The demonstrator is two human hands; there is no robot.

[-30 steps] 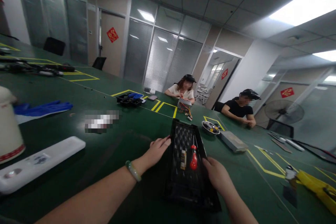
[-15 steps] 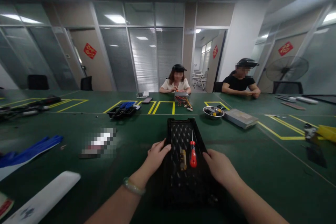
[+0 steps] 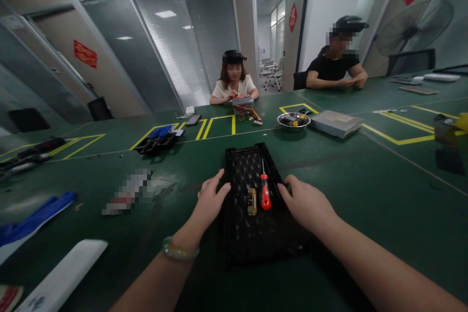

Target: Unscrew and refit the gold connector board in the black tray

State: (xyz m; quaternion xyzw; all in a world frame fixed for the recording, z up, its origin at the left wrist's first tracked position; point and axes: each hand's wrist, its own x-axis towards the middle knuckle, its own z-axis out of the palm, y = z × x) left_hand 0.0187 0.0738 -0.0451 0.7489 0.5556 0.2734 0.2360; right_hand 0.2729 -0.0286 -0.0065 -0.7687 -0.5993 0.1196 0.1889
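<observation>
A black perforated tray (image 3: 244,167) lies on the green table (image 3: 351,190) straight in front of me. Inside it rest a red-handled screwdriver (image 3: 264,194) and a small yellow circuit board (image 3: 251,201). My left hand (image 3: 210,201) grips the tray's left rim, fingers curled over the edge. My right hand (image 3: 305,202) holds the right rim the same way. A green bangle (image 3: 178,251) circles my left wrist.
Two people sit across the table, one behind a wired box (image 3: 243,103), one at the right. A metal bowl (image 3: 293,120) and a grey flat unit (image 3: 337,122) lie beyond the tray. Blue gloves (image 3: 34,215), a white slab (image 3: 60,275) and another black tray (image 3: 158,140) are on the left.
My view has tilted down and swung right, so the table fills more of the picture. Both hands have stayed on the tray's rims; the tray sits squarer to me.
</observation>
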